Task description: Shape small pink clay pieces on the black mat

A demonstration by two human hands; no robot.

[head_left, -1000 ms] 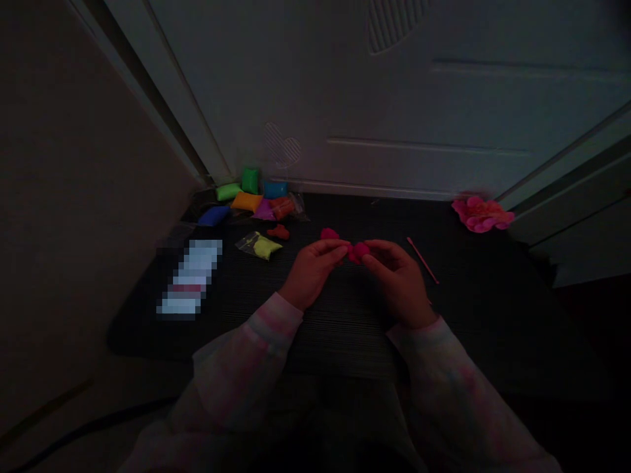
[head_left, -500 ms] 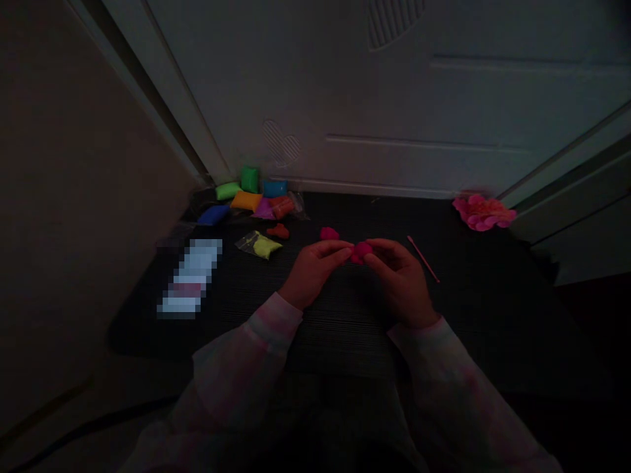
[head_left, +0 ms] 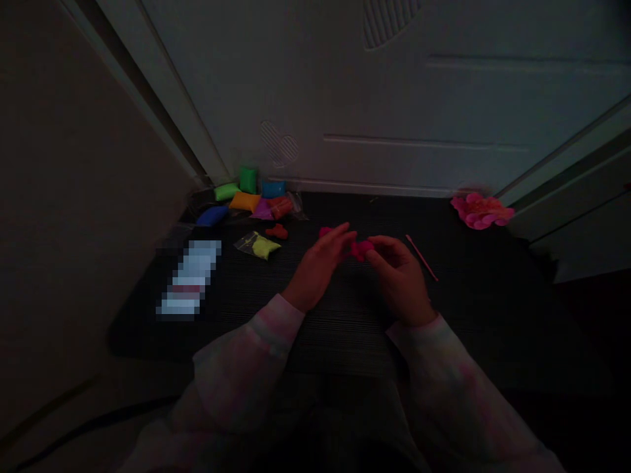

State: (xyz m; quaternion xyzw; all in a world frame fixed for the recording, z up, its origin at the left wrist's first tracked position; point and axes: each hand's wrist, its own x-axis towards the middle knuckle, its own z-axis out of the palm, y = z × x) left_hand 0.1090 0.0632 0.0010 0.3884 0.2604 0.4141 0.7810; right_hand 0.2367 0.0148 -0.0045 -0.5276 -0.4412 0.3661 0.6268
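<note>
My right hand (head_left: 401, 276) pinches a small lump of bright pink modelling clay (head_left: 361, 249) between thumb and fingers, above the dark tabletop. Just left of that lump is my left hand (head_left: 320, 266), its fingers stretched out and apart, the tips close to the clay; whether they touch it I cannot tell. Behind the left fingers lies a second pink clay piece (head_left: 324, 232), partly hidden by them. A thin pink modelling stick (head_left: 421, 257) rests on the table to the right of my right hand.
On the left stand several coloured clay packets (head_left: 245, 202), with an opened yellow clay bag (head_left: 265, 247) and an orange clay piece (head_left: 277, 231) nearer. A blurred, bright phone-like screen (head_left: 192, 276) lies at left. Pink petals (head_left: 483, 210) sit at the back right, against a white door (head_left: 394, 105).
My left fingers have come away from the pink clay and straightened, now covering more of the second piece. My right hand keeps its hold on the lump.
</note>
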